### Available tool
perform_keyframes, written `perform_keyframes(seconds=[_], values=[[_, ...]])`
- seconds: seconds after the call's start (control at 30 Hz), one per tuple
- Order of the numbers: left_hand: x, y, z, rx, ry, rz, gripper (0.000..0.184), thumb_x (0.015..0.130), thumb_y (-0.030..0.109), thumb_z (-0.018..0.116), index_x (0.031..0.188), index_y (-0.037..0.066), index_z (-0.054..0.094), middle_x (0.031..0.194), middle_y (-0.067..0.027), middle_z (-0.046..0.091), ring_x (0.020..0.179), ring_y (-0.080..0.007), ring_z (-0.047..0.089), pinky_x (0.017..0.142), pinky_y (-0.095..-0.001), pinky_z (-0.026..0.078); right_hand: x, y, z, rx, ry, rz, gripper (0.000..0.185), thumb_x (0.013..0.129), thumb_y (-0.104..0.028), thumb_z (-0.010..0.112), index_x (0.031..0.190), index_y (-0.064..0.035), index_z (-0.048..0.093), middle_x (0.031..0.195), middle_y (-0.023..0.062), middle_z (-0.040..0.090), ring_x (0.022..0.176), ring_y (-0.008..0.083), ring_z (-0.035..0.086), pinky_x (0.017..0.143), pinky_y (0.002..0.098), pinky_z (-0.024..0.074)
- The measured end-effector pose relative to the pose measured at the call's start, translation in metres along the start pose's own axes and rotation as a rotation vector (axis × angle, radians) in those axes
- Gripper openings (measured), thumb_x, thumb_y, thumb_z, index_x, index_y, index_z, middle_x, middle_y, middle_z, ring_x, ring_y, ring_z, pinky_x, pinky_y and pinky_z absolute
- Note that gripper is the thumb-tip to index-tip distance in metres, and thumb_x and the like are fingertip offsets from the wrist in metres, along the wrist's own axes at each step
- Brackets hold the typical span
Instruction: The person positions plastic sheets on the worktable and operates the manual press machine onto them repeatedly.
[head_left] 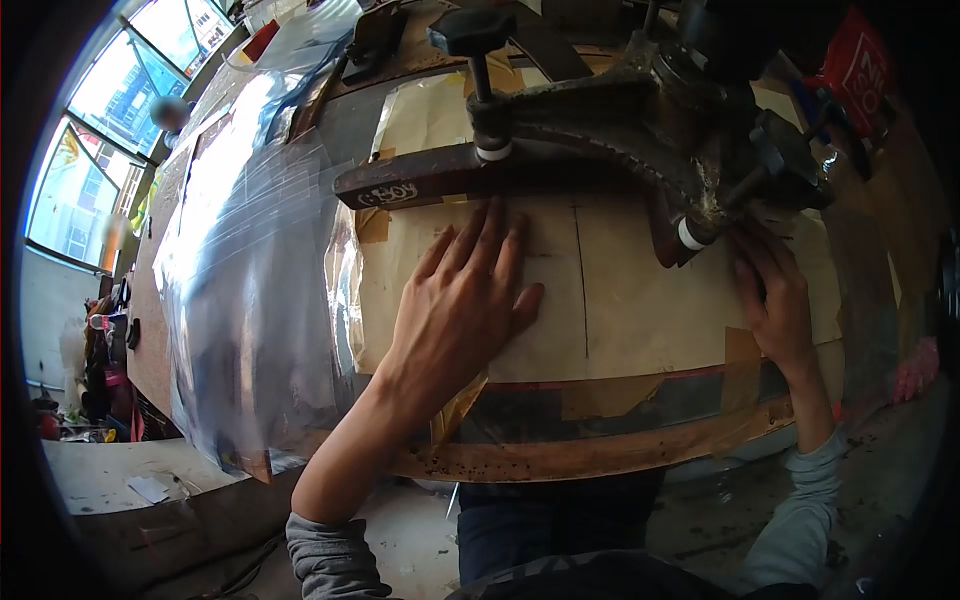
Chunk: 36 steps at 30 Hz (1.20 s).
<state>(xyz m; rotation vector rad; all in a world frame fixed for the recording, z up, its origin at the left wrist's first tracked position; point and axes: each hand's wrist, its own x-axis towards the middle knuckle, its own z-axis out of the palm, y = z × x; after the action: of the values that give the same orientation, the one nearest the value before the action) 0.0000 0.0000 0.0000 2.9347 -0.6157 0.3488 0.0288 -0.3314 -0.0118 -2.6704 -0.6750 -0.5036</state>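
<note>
My left hand lies flat on a cream sheet with its fingers apart, their tips against the edge of a dark metal bar. The bar bears pale writing and belongs to a heavy metal clamp frame with black knobs. My right hand rests at the sheet's right side, below the frame's right arm; its fingertips are partly hidden in shadow. A thin dark line runs down the sheet between my hands. Brown tape holds the sheet's lower edge.
Clear plastic sheets cover the table's left side. A wooden edge runs along the front. A red bag stands at the upper right. Windows and a blurred person are at the upper left.
</note>
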Motion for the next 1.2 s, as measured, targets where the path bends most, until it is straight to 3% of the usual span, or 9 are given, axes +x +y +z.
perform_keyframes(seconds=[0.47, 0.77, 1.2], values=[[0.001, 0.003, -0.002, 0.052, 0.008, 0.007, 0.052, 0.089, 0.029, 0.059, 0.131, 0.0, 0.049, 0.139, -0.022, 0.046, 0.127, -0.0303, 0.047, 0.106, -0.043, 0.039, 0.001, 0.0, 0.002, 0.011, 0.02, 0.037, 0.032, 0.087, -0.007, 0.06, 0.119, -0.0017, 0.06, 0.123, 0.0157, 0.058, 0.115, 0.0342, 0.054, 0.097, 0.0417, 0.0441], [0.002, 0.005, -0.004, 0.064, -0.05, -0.015, 0.055, 0.089, 0.029, 0.058, 0.136, 0.004, 0.045, 0.141, -0.0214, 0.044, 0.128, -0.0303, 0.047, 0.106, -0.0432, 0.038, -0.006, -0.012, -0.013, -0.152, -0.003, -0.051, 0.056, 0.085, -0.039, 0.064, 0.123, 0.0019, 0.056, 0.128, 0.0188, 0.055, 0.124, 0.0331, 0.049, 0.105, 0.0475, 0.0337], [0.004, 0.009, -0.006, 0.062, -0.062, -0.034, 0.056, 0.088, 0.028, 0.059, 0.136, 0.003, 0.045, 0.141, -0.0224, 0.043, 0.126, -0.0326, 0.049, 0.105, -0.0433, 0.039, -0.006, -0.005, -0.004, -0.089, -0.012, -0.026, 0.048, 0.087, -0.031, 0.062, 0.121, 0.003, 0.056, 0.125, 0.02, 0.057, 0.12, 0.0344, 0.051, 0.105, 0.0503, 0.0349]])
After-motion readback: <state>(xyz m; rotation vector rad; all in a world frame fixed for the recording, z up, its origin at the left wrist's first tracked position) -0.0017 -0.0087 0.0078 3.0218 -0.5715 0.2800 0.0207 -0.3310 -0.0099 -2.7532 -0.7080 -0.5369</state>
